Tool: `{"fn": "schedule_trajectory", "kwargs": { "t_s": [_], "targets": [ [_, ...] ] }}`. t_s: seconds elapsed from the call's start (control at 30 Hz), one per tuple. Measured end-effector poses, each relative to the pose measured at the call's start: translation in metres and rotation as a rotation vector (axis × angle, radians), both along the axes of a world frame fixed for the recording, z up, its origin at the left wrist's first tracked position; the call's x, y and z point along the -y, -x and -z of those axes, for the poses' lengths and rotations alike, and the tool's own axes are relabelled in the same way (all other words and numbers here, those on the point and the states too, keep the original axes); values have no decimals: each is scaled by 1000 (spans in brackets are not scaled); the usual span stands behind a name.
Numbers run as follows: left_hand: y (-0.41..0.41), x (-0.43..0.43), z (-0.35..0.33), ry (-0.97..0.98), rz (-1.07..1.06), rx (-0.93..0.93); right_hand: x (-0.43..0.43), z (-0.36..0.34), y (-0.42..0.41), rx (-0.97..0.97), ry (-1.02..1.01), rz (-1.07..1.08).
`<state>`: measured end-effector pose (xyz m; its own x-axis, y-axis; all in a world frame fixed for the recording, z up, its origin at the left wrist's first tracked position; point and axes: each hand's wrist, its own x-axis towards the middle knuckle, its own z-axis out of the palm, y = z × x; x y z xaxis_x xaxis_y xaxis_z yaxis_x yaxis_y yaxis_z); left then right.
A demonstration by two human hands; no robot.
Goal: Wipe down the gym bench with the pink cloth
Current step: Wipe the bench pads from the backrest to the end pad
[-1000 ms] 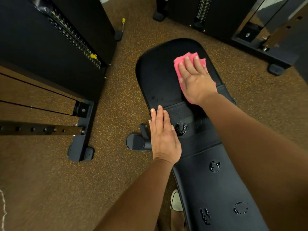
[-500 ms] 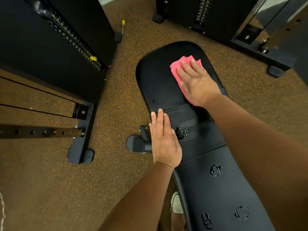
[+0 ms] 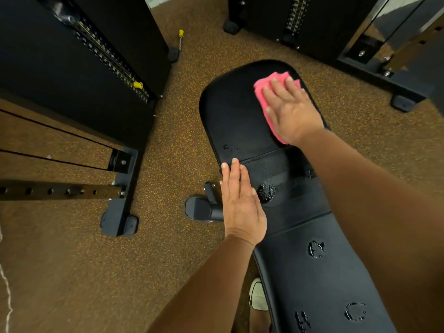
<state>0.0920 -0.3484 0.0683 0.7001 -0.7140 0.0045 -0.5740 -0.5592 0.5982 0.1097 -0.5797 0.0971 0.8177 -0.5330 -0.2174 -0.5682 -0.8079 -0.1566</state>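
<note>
Fingers [image 3: 278, 88] of the right hand [image 3: 292, 111] spread flat, pressing the pink cloth [image 3: 263, 96] onto the gym bench [image 3: 230, 111]'s far pad, mid-wipe, while the open left hand [image 3: 241, 203] braces its edge; foam patches [image 3: 316, 248] nearer likely await the next pass.

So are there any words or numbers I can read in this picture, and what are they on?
None can be read.
Left weight stack: small marks down its strip, too blurred to read.
Far weight stack: the same, too small.
Gym bench, pink cloth: no writing visible.
</note>
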Motion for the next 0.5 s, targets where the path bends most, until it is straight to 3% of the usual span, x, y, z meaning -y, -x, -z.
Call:
{"fn": "schedule_trajectory", "kwargs": {
  "t_s": [0.13,0.33,0.5],
  "targets": [
    [-1,0,0,8,5,8,2,3,-24,-53,19,174],
    [0,-1,0,51,3,-12,6,5,-12,-2,18,-143],
    [0,0,0,46,3,-9,11,5,-27,-28,26,155]
  ]
}}
